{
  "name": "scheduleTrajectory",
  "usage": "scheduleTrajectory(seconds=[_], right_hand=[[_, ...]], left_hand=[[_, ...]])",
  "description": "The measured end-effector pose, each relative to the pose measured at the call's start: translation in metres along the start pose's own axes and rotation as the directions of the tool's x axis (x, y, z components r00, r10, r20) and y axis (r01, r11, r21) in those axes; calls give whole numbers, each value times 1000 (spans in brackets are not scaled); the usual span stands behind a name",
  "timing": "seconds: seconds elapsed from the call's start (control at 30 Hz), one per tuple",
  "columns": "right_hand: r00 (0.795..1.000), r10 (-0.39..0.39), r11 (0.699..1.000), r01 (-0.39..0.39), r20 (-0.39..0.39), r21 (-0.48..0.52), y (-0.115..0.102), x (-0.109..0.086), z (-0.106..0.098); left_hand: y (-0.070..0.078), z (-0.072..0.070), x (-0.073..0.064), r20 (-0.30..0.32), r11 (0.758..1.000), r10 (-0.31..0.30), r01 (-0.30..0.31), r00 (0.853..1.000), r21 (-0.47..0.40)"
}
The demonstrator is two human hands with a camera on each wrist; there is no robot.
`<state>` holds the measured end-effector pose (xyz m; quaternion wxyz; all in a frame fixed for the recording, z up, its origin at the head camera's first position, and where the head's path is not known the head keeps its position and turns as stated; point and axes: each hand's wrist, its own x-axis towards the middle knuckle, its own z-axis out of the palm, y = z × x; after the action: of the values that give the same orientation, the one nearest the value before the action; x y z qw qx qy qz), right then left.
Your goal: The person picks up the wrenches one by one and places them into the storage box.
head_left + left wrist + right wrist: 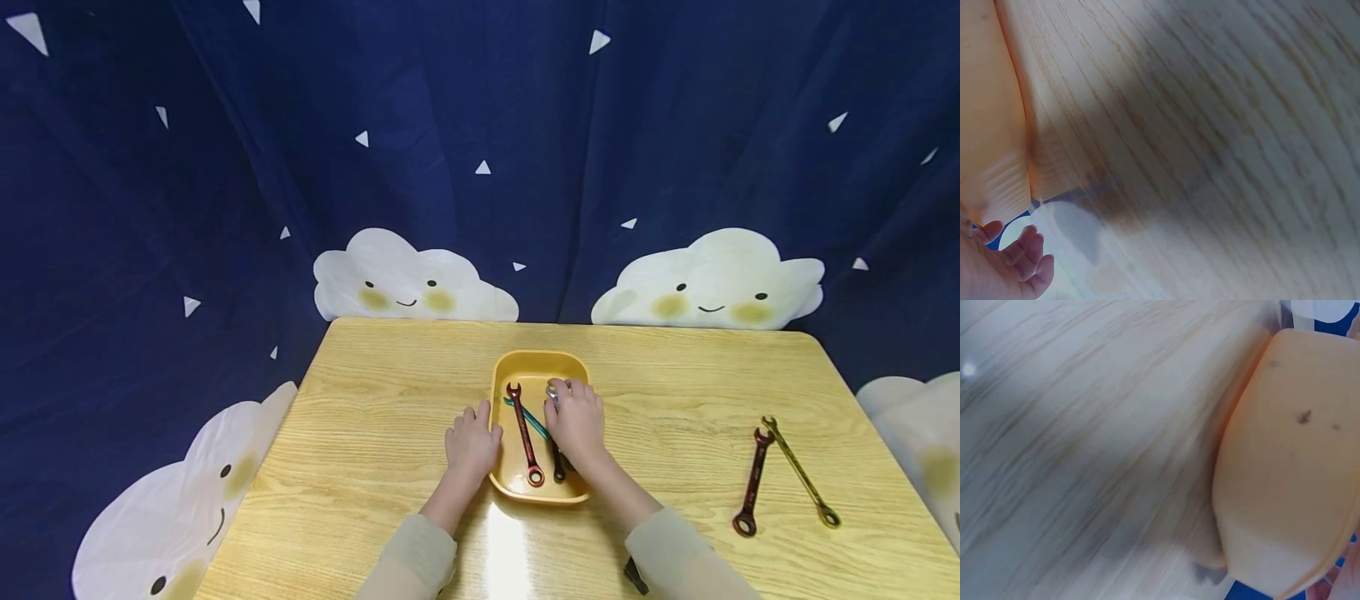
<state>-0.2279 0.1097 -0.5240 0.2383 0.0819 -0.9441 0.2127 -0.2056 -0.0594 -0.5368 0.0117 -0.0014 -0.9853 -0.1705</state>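
In the head view, a yellow plastic tray sits on the table with several combination wrenches in it. A dark red wrench lies lengthwise, crossing a teal wrench. My left hand rests at the tray's left rim, thumb by the edge, fingers loosely bent. Inside the tray's right side, my right hand holds a silver-headed wrench, its head showing by the fingertips and the rest hidden under the hand. A dark ring end pokes out below that hand. Both wrist views show mostly the tray's outer wall.
To the right on the wooden table lie another dark red wrench and a gold wrench. A black object shows partly beside the right sleeve. A dark blue cloud-printed curtain hangs behind the table.
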Motion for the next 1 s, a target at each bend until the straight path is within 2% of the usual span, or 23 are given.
scheduleTrajectory(seconds=[0.27, 0.53, 1.0], right_hand=[[997, 22, 999, -20, -73, 35, 23, -3, -10], [982, 65, 996, -54, -176, 71, 48, -5, -20], [967, 143, 986, -122, -210, 109, 85, -11, -38]], left_hand=[[1, -1, 1, 16, 1000, -4, 4, 1000, 10], [1, -1, 0, 14, 1000, -4, 4, 1000, 3], [0, 0, -1, 13, 1000, -6, 6, 1000, 4]])
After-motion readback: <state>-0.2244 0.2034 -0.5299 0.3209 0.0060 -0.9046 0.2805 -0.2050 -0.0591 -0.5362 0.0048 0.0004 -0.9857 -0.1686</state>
